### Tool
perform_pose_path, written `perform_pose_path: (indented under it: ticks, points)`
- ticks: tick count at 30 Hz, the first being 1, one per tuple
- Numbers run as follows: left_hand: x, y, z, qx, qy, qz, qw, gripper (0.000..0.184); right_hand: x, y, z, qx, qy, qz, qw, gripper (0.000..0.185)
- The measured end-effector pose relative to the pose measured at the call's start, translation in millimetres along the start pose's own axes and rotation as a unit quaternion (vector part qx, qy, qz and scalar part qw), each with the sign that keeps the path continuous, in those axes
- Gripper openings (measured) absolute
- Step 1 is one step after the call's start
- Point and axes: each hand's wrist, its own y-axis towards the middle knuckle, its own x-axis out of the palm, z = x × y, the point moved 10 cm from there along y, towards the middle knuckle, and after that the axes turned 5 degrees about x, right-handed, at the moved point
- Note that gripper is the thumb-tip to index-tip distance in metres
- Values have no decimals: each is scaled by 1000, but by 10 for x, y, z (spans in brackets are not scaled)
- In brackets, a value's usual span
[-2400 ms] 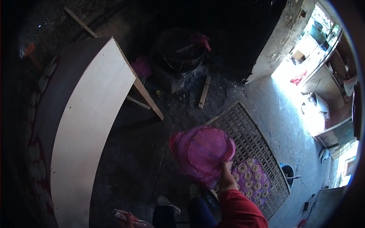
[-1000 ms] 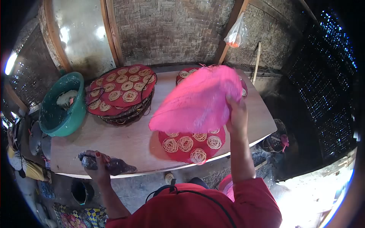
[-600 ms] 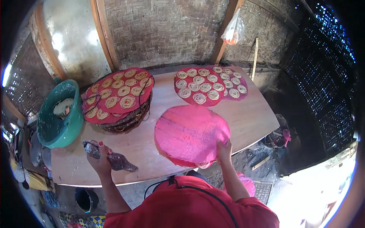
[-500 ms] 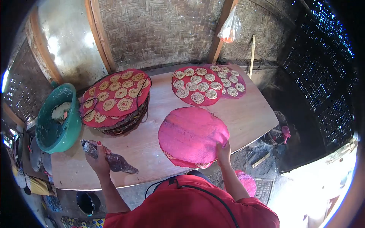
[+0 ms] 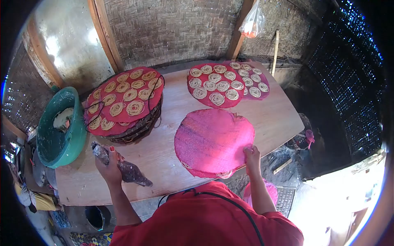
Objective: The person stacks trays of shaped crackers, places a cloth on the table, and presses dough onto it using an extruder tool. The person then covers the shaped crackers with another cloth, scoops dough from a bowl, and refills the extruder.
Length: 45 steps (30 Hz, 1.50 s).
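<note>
In my left hand [image 5: 110,164], the fingers are wrapped round a dark, tapered piping bag [image 5: 132,173] with pale smears, its narrow end pointing right. My right hand [image 5: 252,158] pinches the right edge of a round pink mat [image 5: 213,141]. This mat hides most of what lies under it, though pale noodle-like coils [image 5: 225,174] peep out along its lower edge. Beyond it lie a red round mat [image 5: 214,98] and a pinkish one [image 5: 264,88], both bearing pale coils of strands.
A woven basket [image 5: 141,130] topped with coil-covered red mats stands on the wooden table [image 5: 164,160] at left. Beside it is a green basin [image 5: 76,153] with whitish dough [image 5: 61,119] inside. A plastic bag [image 5: 253,22] hangs on the back wall.
My right hand has lifted the pink mat slightly and shifted it to the right, tilting it. The piping bag stays in my left hand. The view has shifted a little.
</note>
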Motion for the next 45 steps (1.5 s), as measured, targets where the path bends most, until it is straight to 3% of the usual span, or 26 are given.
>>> perform_pose_path:
  ticks: [5,8,10,11,13,15,16,17,18,19,21,23,25,29,31,33,38,41,43,45]
  points:
    - [-24,43,-78,-15,-27,7,1000,10,-45,-39,127,14,3,-7,1000,14]
    - [-22,39,-83,-37,-16,20,999,10,-49,-181,-18,-35,-41,39,998,25]
    - [-31,53,-91,-30,-17,12,999,10,109,-315,-347,-87,-57,-22,994,32]
    - [-31,58,-81,-21,-15,5,1000,11,60,-261,-335,-86,-58,-20,994,32]
    - [-41,56,-87,-24,-22,7,999,11,222,-141,-212,-52,-110,-144,982,40]
    - [-59,56,-87,-24,-30,11,999,12,290,-115,-260,-50,-53,-172,982,37]
    - [-75,50,-94,-25,-37,13,999,12,413,-288,-623,-187,-217,-158,945,35]
    - [-93,43,-97,-26,-43,16,999,13,572,-453,-872,-316,-371,-137,863,33]
    - [-111,34,-87,-25,-43,19,999,13,669,-423,-854,-322,-435,-150,827,23]
    - [-115,22,-62,-19,-53,17,998,13,739,-443,-978,-324,-435,-152,826,23]
    - [-124,-2,-15,-11,-65,18,998,14,1024,-528,-1121,-331,-652,-143,667,20]
    - [-146,-19,52,0,-67,22,998,15,1180,-465,-1291,-341,-649,-145,664,19]
    - [-175,-35,71,4,-74,29,997,16,1372,-707,-1789,-546,-551,-86,625,15]
    - [-244,-69,46,7,-74,38,997,16,1689,-784,-2380,-619,-477,-64,621,13]
    - [-257,-81,51,5,-78,42,996,16,1837,-755,-2575,-557,-479,-117,669,13]
    - [-250,-93,56,-1,-80,44,996,16,1848,-1017,-2878,-596,-418,-116,676,15]
    - [-266,-104,78,2,-80,54,995,15,1371,-771,-3326,-521,-240,-45,818,12]
    - [-288,-100,91,9,-81,59,995,15,971,-483,-3219,-525,-169,22,834,15]
    - [-304,-82,63,7,-88,62,994,15,694,26,-2753,-426,-256,50,866,17]
    - [-330,-76,27,2,-92,68,993,15,529,49,-2368,-381,-239,53,892,20]
